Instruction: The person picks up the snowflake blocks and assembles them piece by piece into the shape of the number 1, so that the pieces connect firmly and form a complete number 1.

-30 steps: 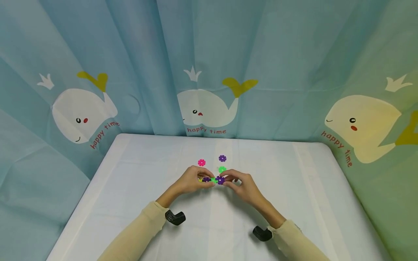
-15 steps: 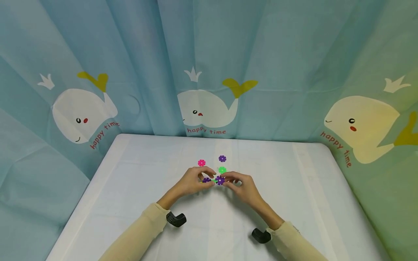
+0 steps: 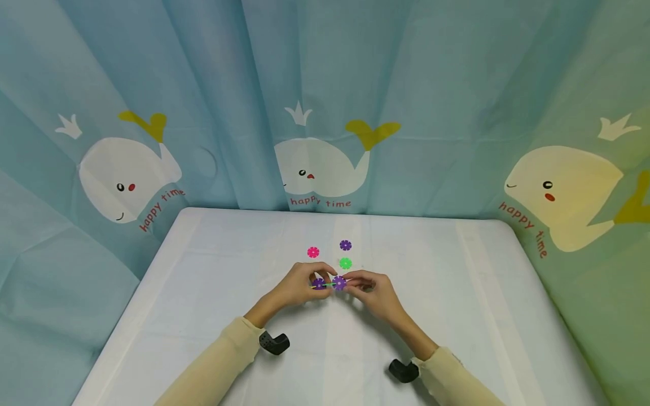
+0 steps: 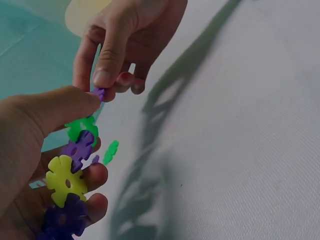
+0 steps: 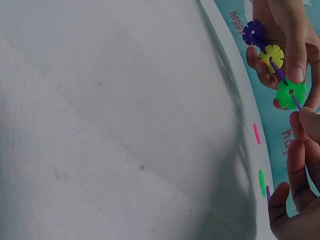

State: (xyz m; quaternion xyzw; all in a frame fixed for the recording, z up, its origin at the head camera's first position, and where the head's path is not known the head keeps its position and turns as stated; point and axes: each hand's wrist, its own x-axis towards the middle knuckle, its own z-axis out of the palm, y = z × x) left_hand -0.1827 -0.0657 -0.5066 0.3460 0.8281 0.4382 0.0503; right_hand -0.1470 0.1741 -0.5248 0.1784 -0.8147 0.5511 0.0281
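Observation:
A chain of linked plastic snowflake discs runs along my left hand (image 3: 299, 283), whose thumb and curled fingers hold it. In the left wrist view it includes a dark purple disc (image 4: 60, 225), a yellow disc (image 4: 59, 175), another purple disc (image 4: 75, 155) and a green disc (image 4: 75, 127). At the chain's far end, my right hand (image 3: 378, 290) pinches one more purple disc (image 3: 339, 283) between thumb and fingertips. That disc meets the edge of the green disc (image 5: 285, 97) in the right wrist view. Fingertips partly cover where the two join.
Loose on the white table (image 3: 228, 254), beyond the hands, lie a pink disc (image 3: 313, 252), a purple disc (image 3: 346, 245) and a green disc (image 3: 346, 263). A blue whale-print curtain (image 3: 437, 113) stands behind the table. Black wrist devices (image 3: 274, 342) hang by both cuffs.
The left finger and thumb have parted from the green disc and shifted left along the chain. My right hand has edged slightly left and down with the purple disc. The loose discs stay put.

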